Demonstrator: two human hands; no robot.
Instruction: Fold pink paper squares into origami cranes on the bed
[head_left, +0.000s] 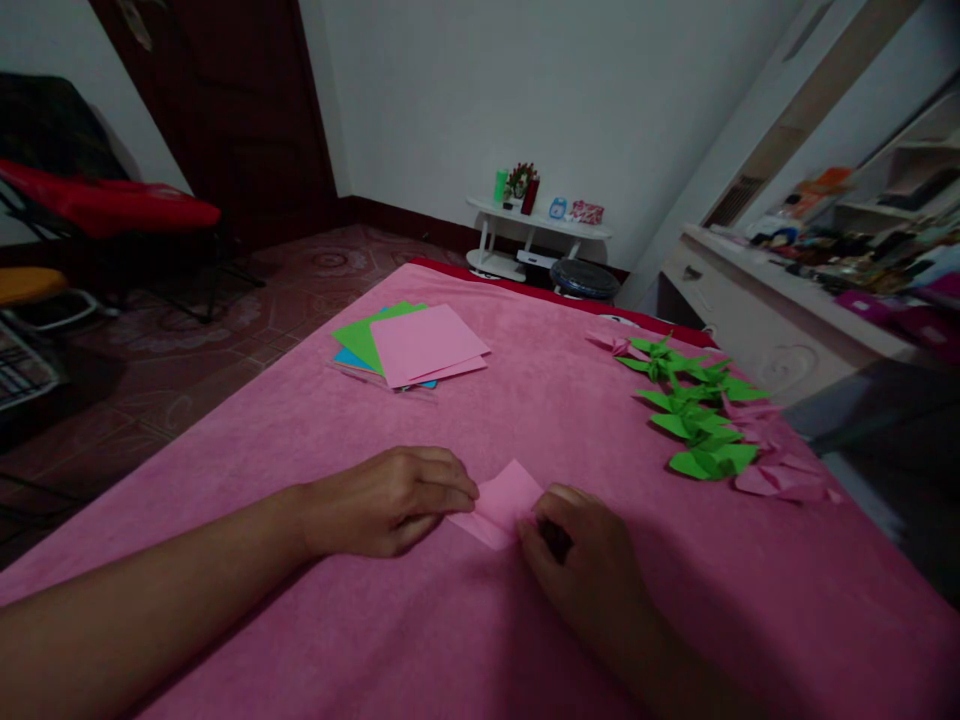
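Pink paper point(504, 502) lies between left grip point(397, 500), loosely curled onto it, and right grip point(596, 555), seemingly pinching it.

a piece of pink origami paper point(507, 498), partly folded, lies nearly flat on the pink cloth point(292, 435), one squared corner pointing away from the viewer, a crease crossing its nearer part, its left and right ends partly hidden.

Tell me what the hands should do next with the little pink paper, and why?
Perhaps slide the right hand along the near edge of the small pink paper, pressing gently, while the left hand steadies it. A fold seems to run along that edge, and both hands are already at the paper's opposite sides.
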